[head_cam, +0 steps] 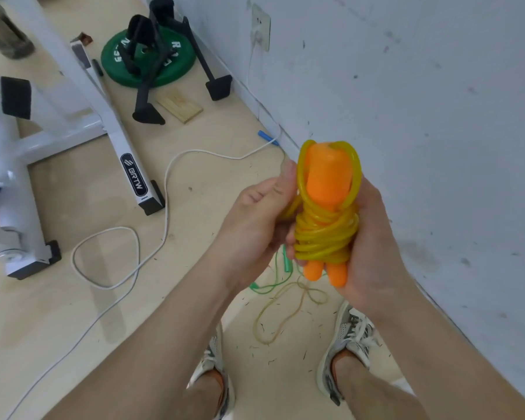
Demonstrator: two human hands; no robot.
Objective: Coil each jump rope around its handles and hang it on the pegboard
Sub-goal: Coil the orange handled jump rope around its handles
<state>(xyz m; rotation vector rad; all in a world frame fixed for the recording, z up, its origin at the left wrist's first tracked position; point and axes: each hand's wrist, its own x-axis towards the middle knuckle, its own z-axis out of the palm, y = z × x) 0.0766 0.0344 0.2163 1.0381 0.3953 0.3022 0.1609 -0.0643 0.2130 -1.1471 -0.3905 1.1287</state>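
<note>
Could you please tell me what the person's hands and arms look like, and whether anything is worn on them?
The left hand and right hand are bare: no gloves, and no rings show. The left forearm and right forearm are bare too, with no sleeve, watch or band in view.

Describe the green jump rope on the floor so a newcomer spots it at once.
Follow the white wall down to the floor in front of the shoes. Just below the held orange bundle lies the green rope, partly hidden. It is bright green, unlike the pale yellowish rope looped beside it.
</note>
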